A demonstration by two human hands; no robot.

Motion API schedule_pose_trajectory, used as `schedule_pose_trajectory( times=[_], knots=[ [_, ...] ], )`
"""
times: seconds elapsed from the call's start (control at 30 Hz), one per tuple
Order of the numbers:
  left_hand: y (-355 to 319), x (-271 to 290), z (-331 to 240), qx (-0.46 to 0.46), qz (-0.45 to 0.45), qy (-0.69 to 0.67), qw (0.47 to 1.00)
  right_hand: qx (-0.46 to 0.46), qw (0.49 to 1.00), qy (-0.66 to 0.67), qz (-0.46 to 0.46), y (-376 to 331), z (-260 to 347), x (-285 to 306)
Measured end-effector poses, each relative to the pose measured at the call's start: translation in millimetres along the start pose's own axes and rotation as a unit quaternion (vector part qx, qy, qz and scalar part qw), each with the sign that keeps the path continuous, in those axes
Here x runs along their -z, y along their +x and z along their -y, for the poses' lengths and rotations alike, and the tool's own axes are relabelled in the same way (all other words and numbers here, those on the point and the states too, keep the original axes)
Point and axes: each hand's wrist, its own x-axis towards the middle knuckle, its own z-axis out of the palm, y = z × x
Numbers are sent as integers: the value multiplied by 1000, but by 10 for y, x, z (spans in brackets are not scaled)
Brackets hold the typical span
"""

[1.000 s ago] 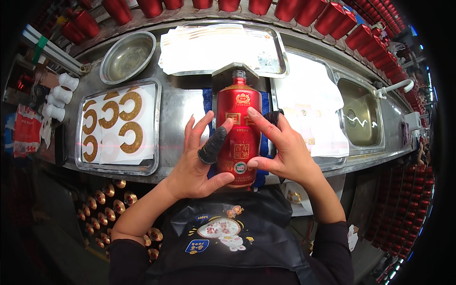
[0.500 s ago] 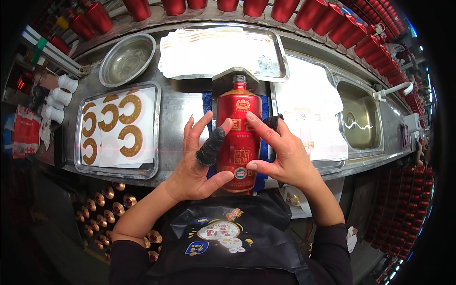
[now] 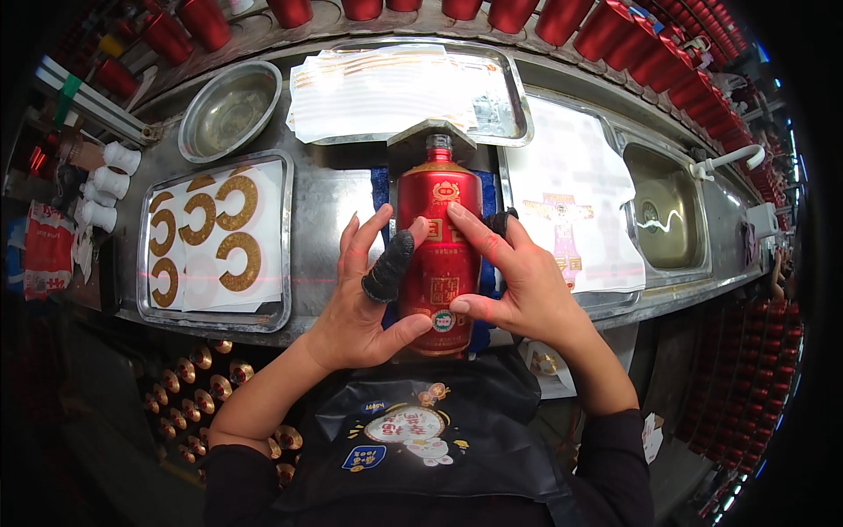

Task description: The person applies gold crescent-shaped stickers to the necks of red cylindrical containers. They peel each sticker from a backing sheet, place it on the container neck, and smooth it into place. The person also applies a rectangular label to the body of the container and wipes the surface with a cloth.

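Observation:
A red bottle (image 3: 439,255) with gold print and a narrow neck lies in front of me, its neck pointing away and resting in a grey metal holder (image 3: 406,151). Blue cloth (image 3: 380,206) shows on both sides of it. My left hand (image 3: 358,294) lies along its left side, index finger and thumb touching it, the other fingers spread. A black finger sleeve (image 3: 386,268) covers part of the index finger. My right hand (image 3: 527,285) has index fingertip and thumb on the bottle's front, fingers apart. Another black sleeve (image 3: 503,223) shows on that hand. Neither hand wraps around the bottle.
On the left, a tray (image 3: 288,263) holds sheets of gold C-shaped decals; behind it is a metal bowl (image 3: 230,110). Paper sheets fill the back tray (image 3: 518,123). A decal sheet (image 3: 562,233) lies right, beside a sink (image 3: 672,237). Red bottles (image 3: 360,7) line the conveyor behind.
The red bottles on the back conveyor have shifted right. My hands stay almost as they were on the bottle. The decal print on the right-hand sheet shows more clearly.

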Motion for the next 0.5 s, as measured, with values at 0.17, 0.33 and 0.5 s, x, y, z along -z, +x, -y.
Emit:
schedule_pose_trajectory(
  times=[0.17, 0.33, 0.5],
  knots=[
    [12, 2, 3, -5, -4, -5, 1000, -1, 1000, 9, -3, 19, 8, -17],
    [0, -11, 22, 1, -9, -22, 1000, 7, 1000, 22, -16, 7, -6, -44],
    [-22, -18, 38, 4, -9, -19, 1000, -8, 999, 36, -27, -9, -31, -63]
  ],
)
